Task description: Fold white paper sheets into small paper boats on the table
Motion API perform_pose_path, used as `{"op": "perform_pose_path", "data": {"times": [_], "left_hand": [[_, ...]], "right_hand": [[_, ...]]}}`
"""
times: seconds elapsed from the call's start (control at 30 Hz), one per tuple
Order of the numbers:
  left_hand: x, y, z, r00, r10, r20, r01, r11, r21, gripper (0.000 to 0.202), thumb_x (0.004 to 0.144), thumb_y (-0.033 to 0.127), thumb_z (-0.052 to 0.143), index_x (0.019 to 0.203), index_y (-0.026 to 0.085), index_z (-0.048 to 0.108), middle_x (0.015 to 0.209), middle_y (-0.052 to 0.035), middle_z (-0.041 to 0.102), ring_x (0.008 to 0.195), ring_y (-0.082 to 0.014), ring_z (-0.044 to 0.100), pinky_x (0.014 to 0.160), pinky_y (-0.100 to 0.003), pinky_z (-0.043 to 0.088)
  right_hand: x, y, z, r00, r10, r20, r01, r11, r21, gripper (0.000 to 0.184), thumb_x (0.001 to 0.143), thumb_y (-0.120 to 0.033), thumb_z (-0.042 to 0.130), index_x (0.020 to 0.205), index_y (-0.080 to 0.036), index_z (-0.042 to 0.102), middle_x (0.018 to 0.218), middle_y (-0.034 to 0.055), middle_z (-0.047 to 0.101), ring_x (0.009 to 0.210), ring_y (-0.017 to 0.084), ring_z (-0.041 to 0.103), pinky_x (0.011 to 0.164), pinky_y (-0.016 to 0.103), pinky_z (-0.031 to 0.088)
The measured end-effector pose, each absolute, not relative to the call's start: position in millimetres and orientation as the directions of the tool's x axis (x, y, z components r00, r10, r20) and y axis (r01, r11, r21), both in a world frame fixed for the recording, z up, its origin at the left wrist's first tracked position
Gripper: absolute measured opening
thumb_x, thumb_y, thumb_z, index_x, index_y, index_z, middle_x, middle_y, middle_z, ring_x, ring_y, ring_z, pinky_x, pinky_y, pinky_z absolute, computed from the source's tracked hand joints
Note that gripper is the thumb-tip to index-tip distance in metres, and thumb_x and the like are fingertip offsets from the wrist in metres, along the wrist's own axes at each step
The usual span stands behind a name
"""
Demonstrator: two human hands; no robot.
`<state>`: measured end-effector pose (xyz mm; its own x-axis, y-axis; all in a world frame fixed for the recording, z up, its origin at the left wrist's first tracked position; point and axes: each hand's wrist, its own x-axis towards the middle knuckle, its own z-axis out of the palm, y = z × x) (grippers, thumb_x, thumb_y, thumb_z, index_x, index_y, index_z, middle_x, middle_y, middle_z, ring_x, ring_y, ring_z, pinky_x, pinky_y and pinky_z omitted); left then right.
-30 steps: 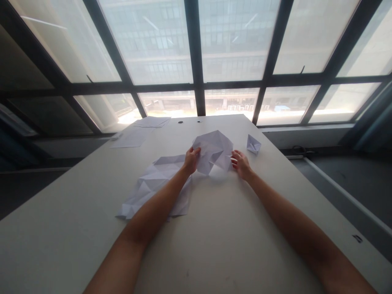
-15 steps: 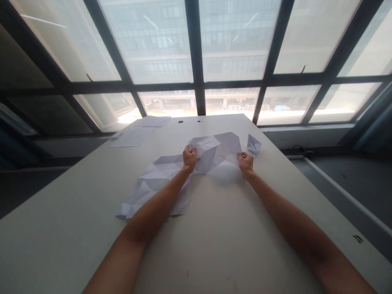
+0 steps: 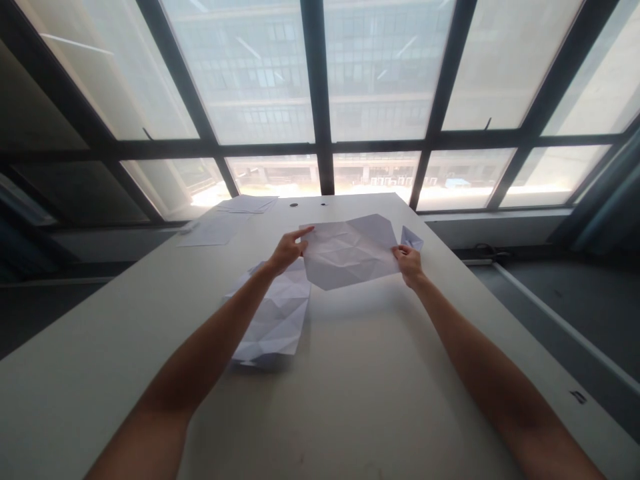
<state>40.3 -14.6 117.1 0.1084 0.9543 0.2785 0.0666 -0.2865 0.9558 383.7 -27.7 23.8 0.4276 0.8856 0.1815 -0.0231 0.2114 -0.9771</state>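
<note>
A creased white sheet of paper (image 3: 350,252) is spread between my hands, raised a little above the table. My left hand (image 3: 289,250) has its left edge, the index finger stretched along the paper and the thumb below. At the right edge, my right hand (image 3: 410,262) pinches the paper between thumb and fingers. Beneath my left forearm lies another creased sheet (image 3: 280,320), partly hidden by the arm. Just behind my right hand stands a small folded paper piece (image 3: 411,236).
The white table (image 3: 350,387) reaches toward large framed windows (image 3: 375,73). Flat paper sheets (image 3: 213,230) lie at its far left. A round dark hole (image 3: 294,205) is near the back edge. A dark mark (image 3: 579,397) sits at the right edge.
The held sheet has been pulled out flatter and wider. My left hand has moved left and its index finger has straightened; my right hand has shifted slightly right.
</note>
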Motion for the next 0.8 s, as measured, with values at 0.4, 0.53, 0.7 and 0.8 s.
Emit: {"op": "perform_pose_path", "data": {"times": [0.4,0.53,0.7,0.8], "left_hand": [[-119.2,-139.0,151.1,-0.021,0.997,-0.071,0.207,0.074,0.976,0.073,0.062,0.029,0.089,0.131,0.020,0.066,0.102,-0.0069,0.073,0.073,-0.0128,0.065,0.073,-0.026,0.057],[-186.5,-170.8,134.2,-0.038,0.994,-0.103,0.261,0.109,0.959,0.052,0.069,0.039,0.085,0.115,0.018,0.075,0.108,-0.0101,0.074,0.083,-0.0197,0.068,0.076,-0.028,0.057],[-250.1,-187.5,99.5,-0.158,0.982,-0.101,0.359,0.152,0.921,0.045,0.070,0.046,0.081,0.103,0.016,0.079,0.104,-0.0117,0.076,0.087,-0.0229,0.069,0.075,-0.029,0.056],[-270.7,-187.7,83.5,-0.182,0.975,-0.125,0.473,0.198,0.859,0.049,0.068,0.048,0.080,0.105,0.016,0.079,0.099,-0.0110,0.077,0.081,-0.0230,0.070,0.072,-0.029,0.055]], "right_hand": [[244.9,5.8,90.3,-0.117,0.971,-0.208,0.134,-0.192,-0.972,0.024,0.074,-0.022,0.082,0.094,-0.014,0.071,0.069,0.0023,0.067,0.052,0.010,0.056,0.048,0.019,0.043],[170.3,32.7,97.0,-0.402,0.904,-0.146,0.176,-0.080,-0.981,0.031,0.072,-0.029,0.085,0.095,-0.013,0.073,0.070,0.0038,0.069,0.056,0.012,0.059,0.052,0.020,0.047],[76.3,51.0,84.1,-0.464,0.884,-0.053,0.383,0.146,-0.912,0.032,0.077,-0.031,0.081,0.102,-0.012,0.073,0.081,0.0063,0.072,0.068,0.015,0.064,0.063,0.024,0.050],[36.6,48.7,73.9,-0.350,0.928,0.132,0.635,0.338,-0.695,0.032,0.080,-0.027,0.077,0.110,-0.017,0.071,0.096,0.0081,0.073,0.088,0.020,0.066,0.080,0.029,0.050]]}}
